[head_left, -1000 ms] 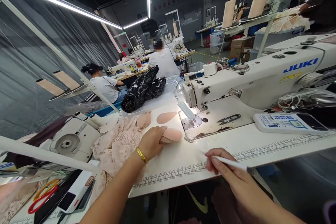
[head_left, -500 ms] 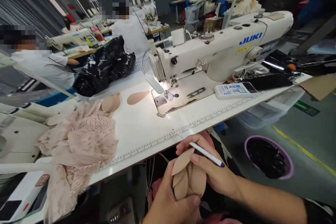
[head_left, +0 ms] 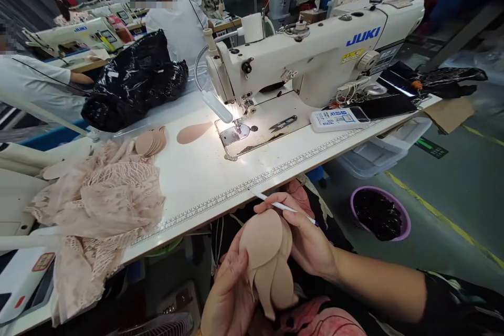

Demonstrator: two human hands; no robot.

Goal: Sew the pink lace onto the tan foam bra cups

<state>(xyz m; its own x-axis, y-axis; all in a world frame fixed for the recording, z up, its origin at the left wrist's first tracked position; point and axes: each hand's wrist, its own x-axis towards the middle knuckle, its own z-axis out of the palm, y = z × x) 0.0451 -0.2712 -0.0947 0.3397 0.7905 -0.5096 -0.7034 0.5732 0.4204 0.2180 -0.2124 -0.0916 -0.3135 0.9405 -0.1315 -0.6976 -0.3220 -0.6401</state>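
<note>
Below the table edge, the left hand [head_left: 230, 294] grips a fanned bunch of beige, petal-shaped foam pads [head_left: 268, 257] from underneath, fingers closed around their lower ends, while the right hand [head_left: 311, 244] touches the bunch from the other side and pinches a slim white pen [head_left: 285, 207] between thumb and fingers. Just beyond both hands runs the white sewing table [head_left: 205, 178] with its printed ruler strip, a heap of pale pink lace fabric [head_left: 98, 205] lying up and left of the left hand, and a white JUKI sewing machine [head_left: 311, 58] standing farther ahead
</note>
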